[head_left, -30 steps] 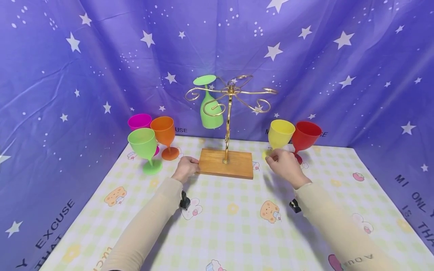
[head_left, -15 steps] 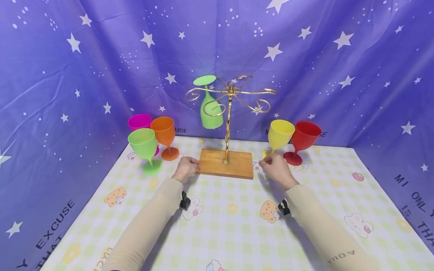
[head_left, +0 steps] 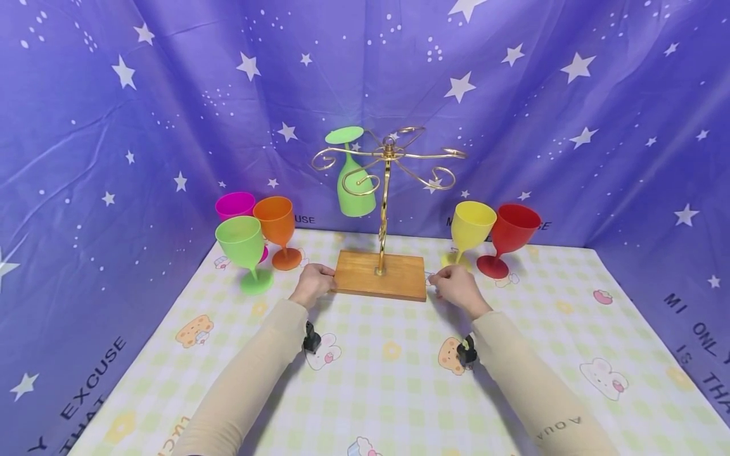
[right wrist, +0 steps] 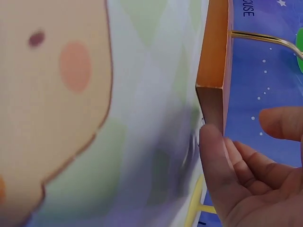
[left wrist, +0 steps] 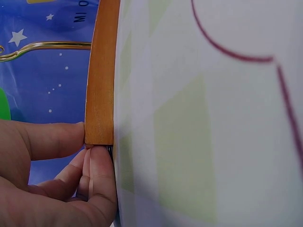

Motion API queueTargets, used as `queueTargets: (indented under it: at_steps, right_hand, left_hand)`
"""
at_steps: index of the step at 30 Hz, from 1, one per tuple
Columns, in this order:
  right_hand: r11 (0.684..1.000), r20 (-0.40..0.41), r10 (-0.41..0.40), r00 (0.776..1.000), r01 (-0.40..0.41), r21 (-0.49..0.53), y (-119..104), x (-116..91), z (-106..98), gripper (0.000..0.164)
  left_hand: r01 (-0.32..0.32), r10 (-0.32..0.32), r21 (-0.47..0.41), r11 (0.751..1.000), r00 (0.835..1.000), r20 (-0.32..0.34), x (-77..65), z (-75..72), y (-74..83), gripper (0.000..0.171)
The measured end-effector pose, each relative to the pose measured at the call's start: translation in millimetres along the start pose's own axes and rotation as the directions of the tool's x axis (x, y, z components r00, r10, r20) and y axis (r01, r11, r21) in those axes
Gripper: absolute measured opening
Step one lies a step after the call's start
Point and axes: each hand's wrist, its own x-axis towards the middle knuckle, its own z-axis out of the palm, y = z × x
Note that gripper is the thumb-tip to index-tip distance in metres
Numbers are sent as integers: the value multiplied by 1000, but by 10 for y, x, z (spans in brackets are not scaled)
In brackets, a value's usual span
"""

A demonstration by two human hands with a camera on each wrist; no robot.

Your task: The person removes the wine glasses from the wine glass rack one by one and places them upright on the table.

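A gold metal goblet rack (head_left: pixel 384 209) with curled arms stands on a wooden base (head_left: pixel 393 272). Upside down on one of its left arms hangs a light green goblet (head_left: pixel 356 201). My left hand (head_left: pixel 312 284) pinches the left end of the base, thumb on its upper edge and fingertips against the end, as the left wrist view shows. At the right end is my right hand (head_left: pixel 461 289); in the right wrist view its fingertips (right wrist: pixel 210 135) are at the end face while the thumb (right wrist: pixel 279 123) stays apart from the wood. Behind this hand stands a yellow goblet (head_left: pixel 473 225).
A red goblet (head_left: pixel 513 228) stands right of the yellow one. At the left are a green goblet (head_left: pixel 241 244), an orange goblet (head_left: pixel 276 221) and a partly hidden magenta goblet (head_left: pixel 235 202). A starry blue curtain (head_left: pixel 365 63) encloses the checked tablecloth (head_left: pixel 393 392).
My right hand has moved left and slightly down from the yellow goblet's foot to the right end of the base. The left hand and the rack have stayed in place.
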Motion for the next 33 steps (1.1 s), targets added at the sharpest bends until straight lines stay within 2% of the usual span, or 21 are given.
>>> queueTargets:
  at_steps: [3, 10, 15, 27, 33]
  right_hand:
    - [999, 21, 30, 999, -30, 11, -5, -2, 23, 29]
    - [984, 73, 96, 993, -106, 144, -9, 1, 106, 30]
    - [975, 78, 125, 989, -137, 176, -7, 17, 141, 28]
    - [967, 91, 139, 986, -155, 203, -43, 35, 173, 18]
    - [970, 70, 108, 992, -121, 210, -65, 42, 212, 17]
  left_hand:
    - [3, -3, 3, 1000, 1000, -2, -6, 3, 0, 28]
    - [13, -13, 9, 1000, 1000, -8, -21, 1, 2, 26]
    - [2, -2, 2, 1000, 1000, -8, -21, 3, 0, 26]
    - [-10, 10, -6, 1000, 1000, 3, -18, 1, -6, 27]
    - [-14, 14, -11, 1000, 1000, 3, -9, -5, -15, 28]
